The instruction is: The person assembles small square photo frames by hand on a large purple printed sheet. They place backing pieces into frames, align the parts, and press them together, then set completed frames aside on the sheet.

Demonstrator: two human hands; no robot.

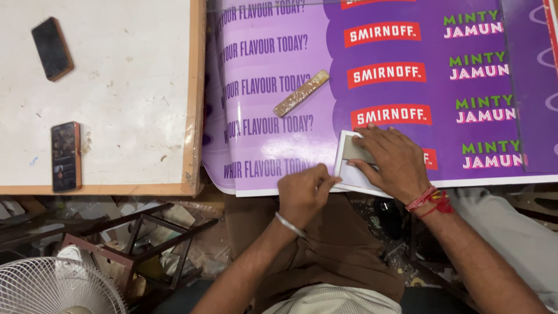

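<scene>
A large purple printed sheet (pixel 372 87) lies flat in front of me, its near edge over my lap. My right hand (pixel 390 160) presses a small flat grey block (pixel 356 150) down on a white, peeled-back corner flap (pixel 349 174) of the sheet. My left hand (pixel 302 192), with a metal bangle on the wrist, pinches the sheet's near edge just left of that flap. A red thread band is tied round my right wrist. A thin speckled bar (pixel 301 93) lies loose on the sheet, farther from me.
A white board with a wooden rim (pixel 195 116) adjoins the sheet on the left; two phones (pixel 52 47) (pixel 65 156) lie on it. Below are a metal frame (pixel 145 238), scraps, and a white fan (pixel 55 288) at bottom left.
</scene>
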